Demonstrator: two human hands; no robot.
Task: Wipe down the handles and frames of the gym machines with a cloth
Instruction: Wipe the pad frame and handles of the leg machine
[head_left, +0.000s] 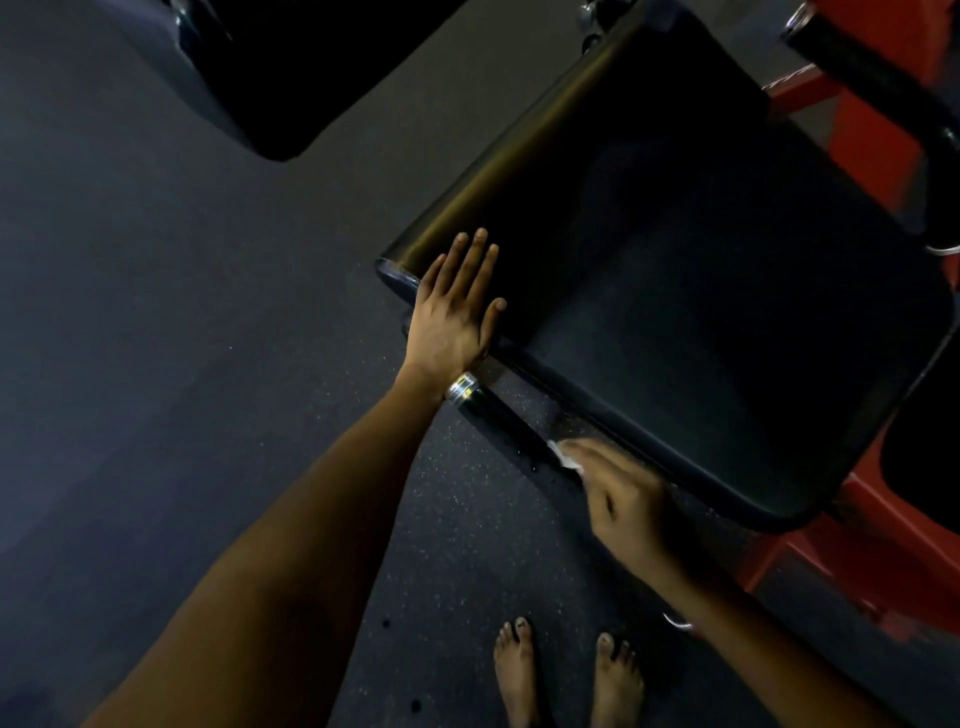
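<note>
**Wiping the bar under the black pad**

Left hand (457, 306) flat on the near corner of the black pad (675, 270), fingers straight and spread. Right hand (623, 499) just below the pad's lower edge, fingers curled round a white cloth (563, 453), pressing it onto the dark handle bar (498, 415) with its chrome end cap (461, 387). Red frame (883, 551) right of the pad. Bare feet (566, 675) on speckled floor (208, 312) below.
</note>
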